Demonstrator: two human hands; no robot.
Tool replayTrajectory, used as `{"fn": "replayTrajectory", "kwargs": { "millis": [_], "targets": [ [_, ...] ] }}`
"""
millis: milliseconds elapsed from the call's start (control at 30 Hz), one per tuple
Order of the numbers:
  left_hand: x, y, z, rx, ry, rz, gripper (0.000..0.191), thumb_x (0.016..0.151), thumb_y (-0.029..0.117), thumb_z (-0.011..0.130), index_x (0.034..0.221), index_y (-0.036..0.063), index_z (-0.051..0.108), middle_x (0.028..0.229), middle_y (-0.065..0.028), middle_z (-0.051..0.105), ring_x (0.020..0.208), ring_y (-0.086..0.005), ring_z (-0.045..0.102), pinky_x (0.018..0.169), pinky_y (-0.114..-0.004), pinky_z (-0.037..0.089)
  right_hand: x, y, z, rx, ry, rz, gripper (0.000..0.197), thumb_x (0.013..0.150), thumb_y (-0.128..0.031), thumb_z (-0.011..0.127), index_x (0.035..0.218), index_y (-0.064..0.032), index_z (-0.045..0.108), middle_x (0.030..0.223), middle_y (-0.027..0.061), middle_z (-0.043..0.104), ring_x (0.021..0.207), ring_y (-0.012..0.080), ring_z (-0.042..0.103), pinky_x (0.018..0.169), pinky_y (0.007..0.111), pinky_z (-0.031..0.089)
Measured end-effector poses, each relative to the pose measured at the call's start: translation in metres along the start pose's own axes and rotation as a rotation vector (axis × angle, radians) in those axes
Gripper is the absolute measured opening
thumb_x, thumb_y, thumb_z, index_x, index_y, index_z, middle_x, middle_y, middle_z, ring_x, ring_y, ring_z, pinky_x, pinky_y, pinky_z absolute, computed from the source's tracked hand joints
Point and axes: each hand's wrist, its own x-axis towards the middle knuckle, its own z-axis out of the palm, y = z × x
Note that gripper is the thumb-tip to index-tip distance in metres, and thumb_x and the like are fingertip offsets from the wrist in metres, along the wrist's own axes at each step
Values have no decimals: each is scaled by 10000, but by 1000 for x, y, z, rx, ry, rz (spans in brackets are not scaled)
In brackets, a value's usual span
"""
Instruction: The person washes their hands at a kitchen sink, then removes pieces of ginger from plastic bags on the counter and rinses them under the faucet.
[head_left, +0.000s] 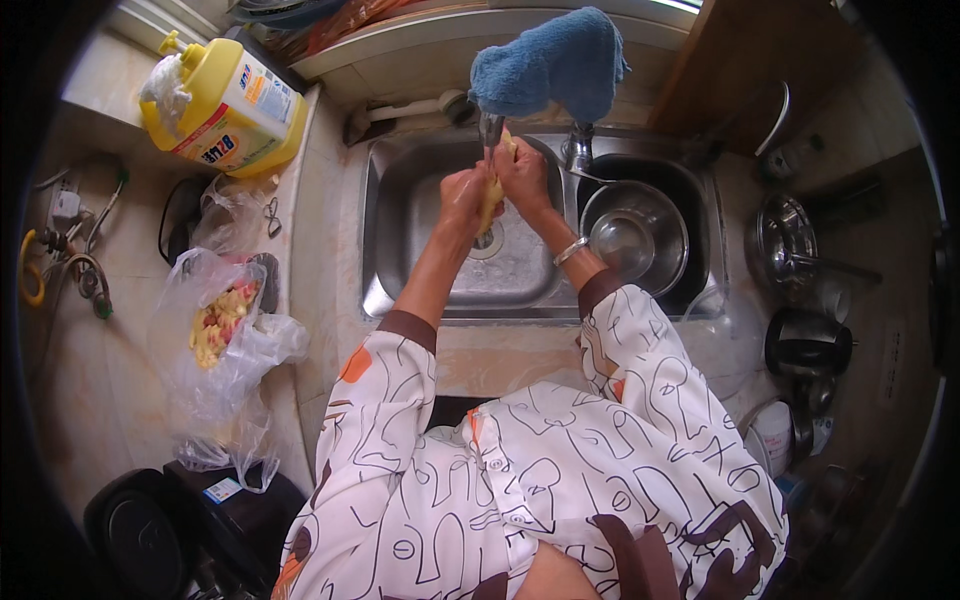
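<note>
Both of my hands grip a yellow cloth (490, 204) over the left basin of a stainless steel sink (420, 262). My left hand (465, 196) closes around its lower part, while my right hand (523, 174) holds the upper end. The cloth looks wet and twisted, and much of it is hidden by my fingers. Right above them is the faucet spout (491, 129), with water apparently running down between the hands. A blue towel (551, 64) is draped over the faucet. The basin's drain (486, 244) shows below the cloth.
A steel bowl (667, 262) sits in the right basin. On the left ledge stands a yellow pump jug (225, 105) with printed labels. Nearer lies a clear plastic bag (176, 315) holding yellow and pink food pieces (223, 319). A black appliance (142, 525) is at lower left.
</note>
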Motion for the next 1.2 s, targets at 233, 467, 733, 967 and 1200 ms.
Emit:
{"fn": "replayTrajectory", "kwargs": {
  "millis": [233,467,733,967,1200],
  "targets": [
    [-1,-4,1,100,104,193,265,819,240,569,824,-25,557,633,-128,537,496,-216,531,450,-326,435,6,-3,6,-22,23,-103,297,821,-265,549,665,-14,530,559,112,556,508,156,537,482,320,409],
    [-2,-8,-13,974,94,656,260,786,201,590,953,2,574,606,-117,512,586,-207,522,568,-345,439,13,21,9,-483,26,-321,224,832,-237,517,818,-16,547,814,152,590,719,297,572,646,380,443],
    [3,20,-43,343,-292,-281,232,874,200,479,844,-12,567,713,-96,589,505,-125,529,394,-213,388,-9,-16,-36,-447,-623,-563,198,841,-220,477,836,-48,575,817,147,591,747,323,577,631,371,457],
    [-2,-6,-24,286,-126,297,233,833,213,556,852,-19,565,771,-107,594,633,-176,598,506,-249,487,-9,2,-41,-553,-411,-203,340,864,-324,435,716,-63,594,649,158,584,613,335,583,543,400,464],
    [3,0,-29,497,-153,227,214,836,214,545,804,11,603,683,-38,553,502,-88,493,442,-191,373,-4,5,-53,-614,-419,-155,394,880,-344,382,767,-43,609,658,177,585,625,348,580,551,390,452]
  ]
}}
